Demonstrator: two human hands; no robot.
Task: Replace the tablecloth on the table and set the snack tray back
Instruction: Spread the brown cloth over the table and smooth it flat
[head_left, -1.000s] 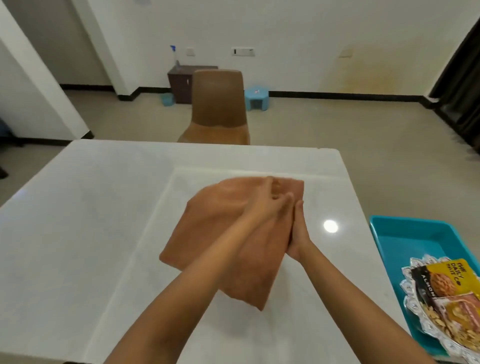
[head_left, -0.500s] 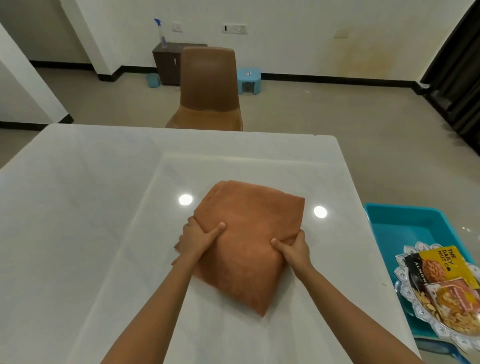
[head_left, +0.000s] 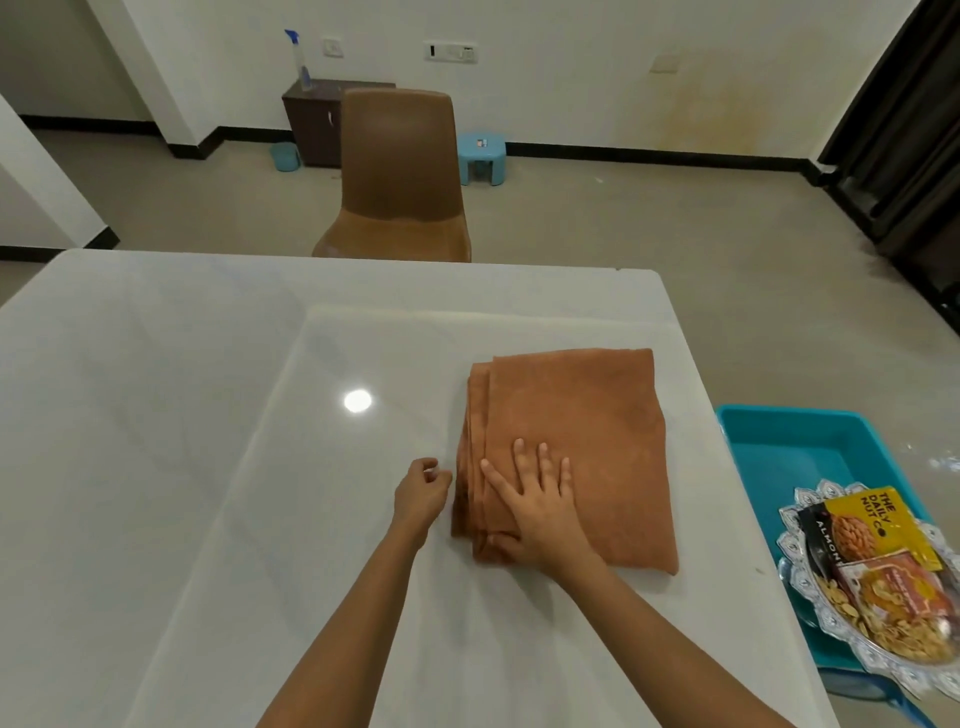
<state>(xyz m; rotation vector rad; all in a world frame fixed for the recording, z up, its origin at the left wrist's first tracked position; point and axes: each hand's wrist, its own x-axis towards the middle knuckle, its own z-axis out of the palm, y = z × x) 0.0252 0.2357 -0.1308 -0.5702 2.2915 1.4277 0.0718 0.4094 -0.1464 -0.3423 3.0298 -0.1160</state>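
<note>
On my feed the teal bin (head_left: 789, 452) sits on the floor just off the table's right edge. Over its near end rests the silver snack tray (head_left: 792, 561) with its scalloped rim. In the tray I see a yellow-and-black almond packet (head_left: 862, 525), an orange snack packet (head_left: 883, 587) lying against it, and loose pale nuts (head_left: 545, 647) heaped along the near side. The rest of the bin shows only its bare teal floor. The tablecloth (head_left: 587, 426), rust-orange, lies folded into a thick rectangle on the right part of the white table (head_left: 182, 415), its stacked layers showing along the left edge. My right hand (head_left: 540, 506) lies palm down on the cloth's near-left corner, fingers straight and spread, pressing flat and gripping nothing. My left hand (head_left: 420, 493) is on the bare tabletop just beside the cloth's left edge, fingers loosely curled toward the thumb with nothing in them that I can see. I cannot tell whether the fingertips touch the fabric. Both forearms reach in from the bottom of the view. A brown chair (head_left: 397, 171) stands at the table's far side.
</note>
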